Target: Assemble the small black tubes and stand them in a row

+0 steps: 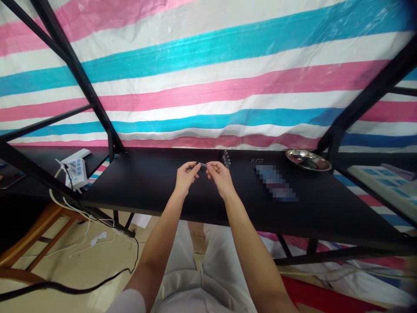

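Note:
Over the middle of the black table (156,191), my left hand (186,177) and my right hand (220,176) meet with their fingertips close together. Both are closed in a pinch on a small slim piece (203,165), which looks dark at its left end and paler toward the right. Its exact kind is too small to make out. Just beyond my right hand stands a cluster of small greyish upright pieces (226,158). Several tiny light bits (256,161) lie farther right.
A round shiny metal dish (308,161) rests at the back right. Nearer me lies a flat blurred-out rectangular object (276,183). Black metal frame posts (87,93) rise on both sides, before a striped plastic sheet (208,100). White cables (87,215) hang at the left.

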The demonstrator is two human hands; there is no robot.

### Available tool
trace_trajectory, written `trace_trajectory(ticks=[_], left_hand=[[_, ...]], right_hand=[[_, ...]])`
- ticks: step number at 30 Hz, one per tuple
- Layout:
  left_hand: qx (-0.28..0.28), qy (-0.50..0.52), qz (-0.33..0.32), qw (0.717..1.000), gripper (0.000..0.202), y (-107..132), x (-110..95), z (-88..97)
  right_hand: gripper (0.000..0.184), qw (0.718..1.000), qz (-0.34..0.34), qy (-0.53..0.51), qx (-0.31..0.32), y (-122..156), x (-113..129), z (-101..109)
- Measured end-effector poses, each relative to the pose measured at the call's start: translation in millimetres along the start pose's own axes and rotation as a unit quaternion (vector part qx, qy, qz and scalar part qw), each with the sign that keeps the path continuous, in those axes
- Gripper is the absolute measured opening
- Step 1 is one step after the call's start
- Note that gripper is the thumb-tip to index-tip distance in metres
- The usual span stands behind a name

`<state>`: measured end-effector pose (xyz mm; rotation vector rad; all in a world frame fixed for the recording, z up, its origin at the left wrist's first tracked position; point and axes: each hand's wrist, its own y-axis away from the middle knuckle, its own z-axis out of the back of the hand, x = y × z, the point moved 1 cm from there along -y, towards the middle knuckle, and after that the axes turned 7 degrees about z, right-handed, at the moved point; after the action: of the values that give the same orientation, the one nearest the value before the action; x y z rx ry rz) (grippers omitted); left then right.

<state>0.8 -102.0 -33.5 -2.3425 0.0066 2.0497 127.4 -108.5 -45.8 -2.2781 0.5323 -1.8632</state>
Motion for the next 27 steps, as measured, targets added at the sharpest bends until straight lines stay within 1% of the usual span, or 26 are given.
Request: trace_trajectory(ticks=[4,9,12,16,20,23,27], left_hand=[[-0.004,-0.008,-0.004,1.000,0.034,-3,5,2.1],[0.017,-0.012,-0.014,1.000,0.032,-6,6,0.8],[0.028,-0.017,-0.006,0.999,0.033,-8,6,-0.9],[0.030,-0.028,0.000,0.999,0.034,-10,7,-1.1],[0.024,-0.045,-0.004,0.999,0.034,-11,9,1.2],[0.026,-0.058,-0.007,0.998,0.034,-13,12,1.5],[0.046,-0.056,0.004,0.997,0.036,-18,20,-4.9]], right_hand=[[0.031,1.000,-0.015,-0.007,0.018,1,-4,2],[0.032,0.997,-0.040,0.002,0.059,1,-4,4],[0.033,0.995,-0.051,0.016,0.086,-1,-4,5],[0.035,0.992,-0.058,0.032,0.110,-4,-6,6],[0.036,0.990,-0.053,0.064,0.114,-7,-9,7],[0.036,0.989,-0.036,0.099,0.106,-9,-13,9],[0.037,0.984,-0.006,0.156,0.085,-10,-24,18]])
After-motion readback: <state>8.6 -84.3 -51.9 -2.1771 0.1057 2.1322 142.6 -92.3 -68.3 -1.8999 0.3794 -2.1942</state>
